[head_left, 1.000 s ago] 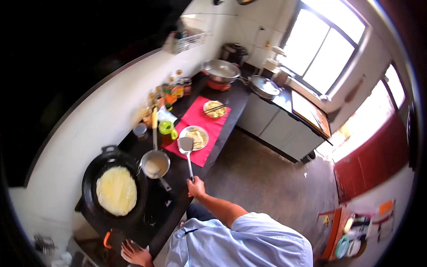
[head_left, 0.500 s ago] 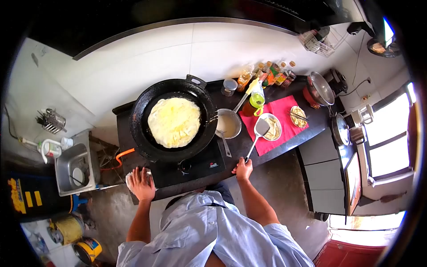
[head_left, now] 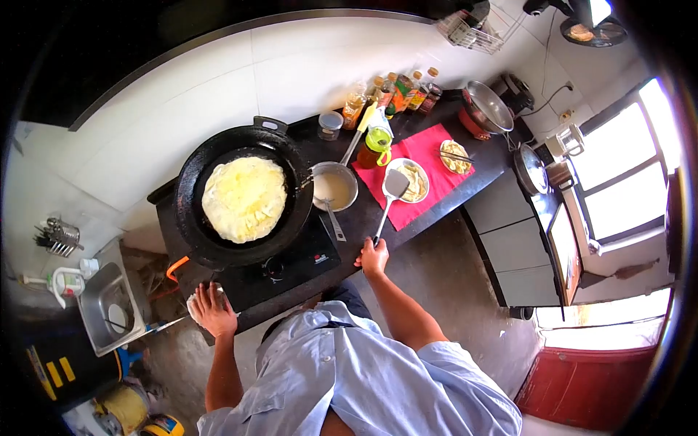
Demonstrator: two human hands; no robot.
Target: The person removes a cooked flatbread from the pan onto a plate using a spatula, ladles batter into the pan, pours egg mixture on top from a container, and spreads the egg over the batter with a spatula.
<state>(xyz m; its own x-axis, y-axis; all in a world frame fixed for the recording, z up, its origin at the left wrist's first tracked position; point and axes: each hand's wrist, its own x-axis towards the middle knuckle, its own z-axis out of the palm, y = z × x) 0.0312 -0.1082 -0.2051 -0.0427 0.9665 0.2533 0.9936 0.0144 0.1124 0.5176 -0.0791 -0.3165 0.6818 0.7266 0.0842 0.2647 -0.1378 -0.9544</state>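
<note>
My right hand (head_left: 374,256) is closed round the handle of a spatula (head_left: 396,184), whose flat blade rests over or on a white bowl (head_left: 423,196) of pale food pieces. My left hand (head_left: 212,311) lies flat with fingers stretched out on a white cloth (head_left: 193,308) at the counter's front left edge. Ahead of it, a large pale flatbread (head_left: 245,200) with yellowish patches sits inside a black wok (head_left: 190,211) on the induction cooker (head_left: 294,272). Right of the wok, a saucepan (head_left: 347,173) holds pale batter and a ladle (head_left: 334,221).
A red cloth (head_left: 412,216) lies under the bowl, a lidded jug (head_left: 374,149) and a second bowl (head_left: 456,156) with chopsticks across it. Several bottles (head_left: 403,91) line the wall. A metal sink (head_left: 109,287) is at left; a steel pan (head_left: 489,107) stands far right.
The view has turned, so the counter and its things appear farther left. Both hands keep their places, the left on the cloth and the right on the spatula.
</note>
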